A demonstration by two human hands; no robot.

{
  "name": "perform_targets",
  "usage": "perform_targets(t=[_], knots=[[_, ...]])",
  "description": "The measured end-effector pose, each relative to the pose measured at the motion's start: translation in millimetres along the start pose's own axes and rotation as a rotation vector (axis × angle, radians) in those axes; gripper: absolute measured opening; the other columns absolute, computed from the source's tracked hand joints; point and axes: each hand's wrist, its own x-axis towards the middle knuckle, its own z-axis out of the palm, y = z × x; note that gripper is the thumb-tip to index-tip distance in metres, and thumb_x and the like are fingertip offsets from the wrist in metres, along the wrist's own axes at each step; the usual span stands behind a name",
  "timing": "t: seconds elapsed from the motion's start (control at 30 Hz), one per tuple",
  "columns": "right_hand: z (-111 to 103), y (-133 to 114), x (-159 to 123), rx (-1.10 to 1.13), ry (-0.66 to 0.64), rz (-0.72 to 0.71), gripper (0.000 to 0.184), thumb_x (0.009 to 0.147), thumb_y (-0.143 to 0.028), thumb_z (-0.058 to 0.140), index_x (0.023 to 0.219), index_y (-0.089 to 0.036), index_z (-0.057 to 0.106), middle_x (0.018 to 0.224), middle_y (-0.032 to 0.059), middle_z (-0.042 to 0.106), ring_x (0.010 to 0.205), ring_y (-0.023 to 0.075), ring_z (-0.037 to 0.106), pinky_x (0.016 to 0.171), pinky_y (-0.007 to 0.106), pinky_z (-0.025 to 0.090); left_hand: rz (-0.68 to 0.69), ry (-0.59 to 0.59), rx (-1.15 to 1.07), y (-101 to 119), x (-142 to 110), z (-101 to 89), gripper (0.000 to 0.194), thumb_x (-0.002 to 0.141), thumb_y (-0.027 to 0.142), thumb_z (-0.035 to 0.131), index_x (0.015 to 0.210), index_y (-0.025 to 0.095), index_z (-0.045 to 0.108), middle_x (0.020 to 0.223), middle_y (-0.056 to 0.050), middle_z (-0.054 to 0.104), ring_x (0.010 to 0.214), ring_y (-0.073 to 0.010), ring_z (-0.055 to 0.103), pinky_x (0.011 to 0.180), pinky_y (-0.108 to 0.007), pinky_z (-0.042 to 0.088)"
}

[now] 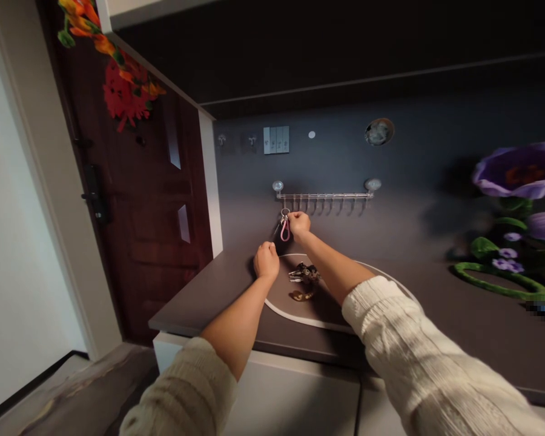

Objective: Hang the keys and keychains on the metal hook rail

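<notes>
My right hand [300, 225] is closed in a pinch at a key ring with a pink strap [285, 230], just below the left end of a clear hook rail [324, 195]. Whether the ring hangs on a hook, I cannot tell. Lower and to the left, my left hand [267, 260] is closed above the left rim of an oval tray [295, 317]; its fingers face away, so anything in them is hidden. Inside the tray lie a bunch of keys [305, 274] and a small brown and gold object [302, 296].
Above the rail are a switch panel [276, 140] and a round wall hole [379, 132]. Purple artificial flowers [520, 172] stand at the right of the counter [472, 339]. A dark cabinet [345, 48] overhangs it. On the left is a red-brown door [149, 242].
</notes>
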Motion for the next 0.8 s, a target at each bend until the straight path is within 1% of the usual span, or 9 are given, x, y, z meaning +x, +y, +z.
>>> perform_targets(t=[0.2, 0.37, 0.47, 0.63, 0.8], knots=[[-2.8, 3.9, 3.9, 0.067, -0.08, 0.025, 0.007, 0.073, -0.018, 0.049, 0.07, -0.016, 0.055, 0.065, 0.0018, 0.058, 0.052, 0.0083, 0.052, 0.047, 0.02, 0.047, 0.037, -0.03, -0.006, 1.8, -0.9, -0.9, 0.028, 0.088, 0.026, 0.033, 0.083, 0.018, 0.059, 0.084, -0.01, 0.063, 0.08, -0.0182, 0.057, 0.071, -0.028, 0.04], [-13.6, 4.0, 0.7, 0.076, -0.176, 0.05, 0.005, 0.072, -0.014, 0.049, 0.068, -0.016, 0.051, 0.063, -0.0002, 0.056, 0.049, 0.0073, 0.051, 0.052, 0.024, 0.048, 0.076, -0.07, 0.012, 3.3, -1.1, -2.9, 0.028, 0.088, 0.026, 0.033, 0.083, 0.017, 0.059, 0.086, -0.009, 0.064, 0.081, -0.0181, 0.057, 0.072, -0.028, 0.04], [-24.3, 3.7, -3.4, 0.059, -0.224, 0.037, 0.004, 0.072, -0.013, 0.052, 0.069, -0.016, 0.05, 0.065, -0.0001, 0.057, 0.051, 0.0068, 0.052, 0.054, 0.023, 0.047, 0.115, -0.088, 0.012, 3.9, -1.7, -4.6, 0.028, 0.088, 0.026, 0.034, 0.081, 0.018, 0.06, 0.084, -0.008, 0.064, 0.081, -0.017, 0.057, 0.072, -0.027, 0.04], [-48.8, 4.0, -13.7, -0.017, -0.244, -0.028, 0.003, 0.069, -0.012, 0.053, 0.069, -0.015, 0.053, 0.065, -0.0006, 0.057, 0.053, 0.006, 0.05, 0.058, 0.02, 0.044, 0.18, -0.147, -0.013, 4.7, -3.5, -6.8, 0.025, 0.087, 0.025, 0.037, 0.081, 0.018, 0.06, 0.084, -0.006, 0.064, 0.081, -0.0155, 0.056, 0.073, -0.025, 0.04], [-76.7, 9.2, -32.9, 0.011, -0.324, -0.034, 0.002, 0.068, -0.013, 0.054, 0.068, -0.015, 0.053, 0.062, -0.0012, 0.056, 0.052, 0.0063, 0.047, 0.055, 0.019, 0.04, 0.264, -0.232, -0.073, 6.3, -6.6, -6.6, 0.022, 0.085, 0.023, 0.04, 0.081, 0.017, 0.061, 0.083, -0.005, 0.064, 0.08, -0.0143, 0.055, 0.074, -0.025, 0.04]])
